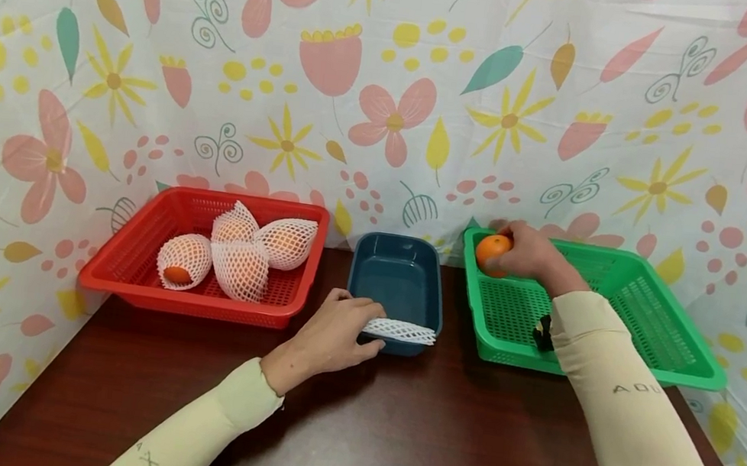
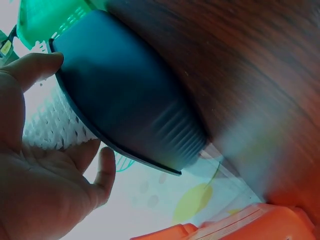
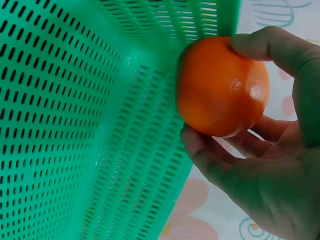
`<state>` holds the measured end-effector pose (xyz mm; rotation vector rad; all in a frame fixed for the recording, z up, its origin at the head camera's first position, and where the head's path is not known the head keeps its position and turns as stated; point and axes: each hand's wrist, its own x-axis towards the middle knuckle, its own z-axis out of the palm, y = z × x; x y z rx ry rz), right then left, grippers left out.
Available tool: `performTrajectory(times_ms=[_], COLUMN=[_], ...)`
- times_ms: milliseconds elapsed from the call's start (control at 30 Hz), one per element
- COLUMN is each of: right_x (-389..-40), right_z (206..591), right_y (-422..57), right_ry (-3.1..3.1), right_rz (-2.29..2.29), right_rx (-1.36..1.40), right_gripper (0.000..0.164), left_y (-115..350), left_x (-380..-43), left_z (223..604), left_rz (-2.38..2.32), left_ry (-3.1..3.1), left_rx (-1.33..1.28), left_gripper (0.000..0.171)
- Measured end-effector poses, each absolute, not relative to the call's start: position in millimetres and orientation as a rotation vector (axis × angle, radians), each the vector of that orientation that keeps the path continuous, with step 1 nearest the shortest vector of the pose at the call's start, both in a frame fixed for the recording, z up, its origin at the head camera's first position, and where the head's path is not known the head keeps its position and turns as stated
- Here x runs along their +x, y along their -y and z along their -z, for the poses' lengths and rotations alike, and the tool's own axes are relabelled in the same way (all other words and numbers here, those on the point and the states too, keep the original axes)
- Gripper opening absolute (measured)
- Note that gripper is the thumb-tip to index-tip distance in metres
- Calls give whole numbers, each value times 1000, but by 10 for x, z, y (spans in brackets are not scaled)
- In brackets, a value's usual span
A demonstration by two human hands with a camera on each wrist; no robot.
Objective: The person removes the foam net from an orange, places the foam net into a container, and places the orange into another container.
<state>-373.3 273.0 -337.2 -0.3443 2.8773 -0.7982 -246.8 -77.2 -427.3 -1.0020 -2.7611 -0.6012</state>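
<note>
A dark red-brown wooden table (image 1: pixel 461 435) spans the lower frame. On it are 2 perforated plastic baskets: 1 green basket (image 1: pixel 510 310) at right, 1 red basket (image 1: pixel 192 306) at left. Between them, at centre, sits 1 dark blue rectangular tray (image 1: pixel 397 270). The right hand (image 1: pixel 525 252), half open, grips 1 round, glossy, bare orange (image 1: pixel 494 253) at the green basket's upper left corner. The left hand (image 1: pixel 338 329), nearly closed, pinches 1 slender white foam net (image 1: pixel 401 331) at the tray's near rim. The red basket holds 4 net-wrapped orange fruits (image 1: pixel 239 270).
</note>
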Motion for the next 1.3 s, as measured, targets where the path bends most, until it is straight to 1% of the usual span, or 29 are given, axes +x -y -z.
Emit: performTrajectory(times_ms=[167,300,400,533,600,1300], right_x=[-3788,-3830,-3848,-3863,-3867,-3967], right_z=[3406,3463,3518,3601,3632,3818], right_y=[-2737,-2772,-2794,-2831,-2844,-2856], right_ry=[-2862,-2857,-2850,-2853,-2855,-2856], right_rz=[753,723,689,602,577,543], right_rx=[-359,-368,-342,-300,-295,-300], right_gripper=[83,87,75,55,52,57], left_y=[770,767,763,756,754,774], left_x=[-2477,-2477,-2481,-2484,-2486,-2496], left_z=[4285,4294,4295,4293,4292,4300], left_rz=[605,598,600,607,606,634], left_ry=[2759,2761,2759,2757,2756,2738], left_rx=[-1009,-1010,-1015,-1026,-1029,-1005], left_gripper=[27,27,27,27,27,25])
